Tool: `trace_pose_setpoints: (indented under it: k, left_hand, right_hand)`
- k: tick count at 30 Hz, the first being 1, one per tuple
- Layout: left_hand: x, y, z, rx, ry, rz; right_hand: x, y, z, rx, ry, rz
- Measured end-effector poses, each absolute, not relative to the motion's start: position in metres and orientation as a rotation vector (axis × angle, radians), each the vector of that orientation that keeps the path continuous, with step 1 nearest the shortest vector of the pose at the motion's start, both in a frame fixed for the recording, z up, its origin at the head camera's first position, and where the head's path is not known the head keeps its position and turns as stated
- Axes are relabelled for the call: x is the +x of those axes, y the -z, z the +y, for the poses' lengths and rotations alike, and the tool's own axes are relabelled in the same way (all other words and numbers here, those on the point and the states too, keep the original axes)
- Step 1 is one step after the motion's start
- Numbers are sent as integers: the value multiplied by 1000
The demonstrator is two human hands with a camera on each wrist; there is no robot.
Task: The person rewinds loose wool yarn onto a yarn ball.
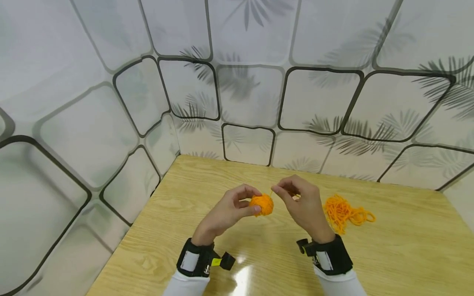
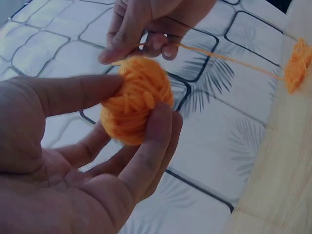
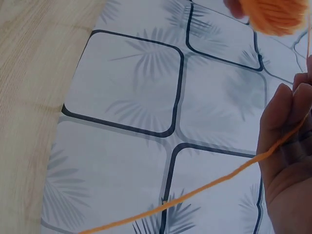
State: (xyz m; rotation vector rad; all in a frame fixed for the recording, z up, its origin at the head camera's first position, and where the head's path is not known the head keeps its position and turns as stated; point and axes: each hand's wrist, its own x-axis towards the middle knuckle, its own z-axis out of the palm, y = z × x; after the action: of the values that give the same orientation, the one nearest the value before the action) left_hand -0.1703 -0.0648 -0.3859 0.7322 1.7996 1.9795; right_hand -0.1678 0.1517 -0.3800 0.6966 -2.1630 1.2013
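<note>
Yarn ball (image 1: 262,205) sits gripped in the left hand (image 1: 230,210). I see the right hand (image 1: 304,205) pinching its strand (image 3: 195,191), left of loose yarn (image 1: 338,211).

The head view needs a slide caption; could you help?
Left hand holds a yarn ball, right hand pinches its strand; loose yarn lies nearby.

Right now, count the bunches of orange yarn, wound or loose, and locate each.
2: a wound ball in the left hand, and a loose pile on the table, right of the right hand. Its edge may be hidden.
</note>
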Motion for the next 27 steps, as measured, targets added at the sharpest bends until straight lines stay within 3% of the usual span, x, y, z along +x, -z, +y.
trace_pose_setpoints:
  k: [9, 18, 27]
  left_hand:
    - [-166, 382, -56, 834, -2072, 1457]
    - [-162, 382, -37, 581, -2459, 1375]
    - [-162, 386, -24, 501, -2504, 1768]
  right_hand:
    - [-147, 378, 140, 589, -1482, -2176]
    - [-145, 406, 135, 587, -1375, -2261]
    - [-132, 407, 132, 540, -1336, -2326]
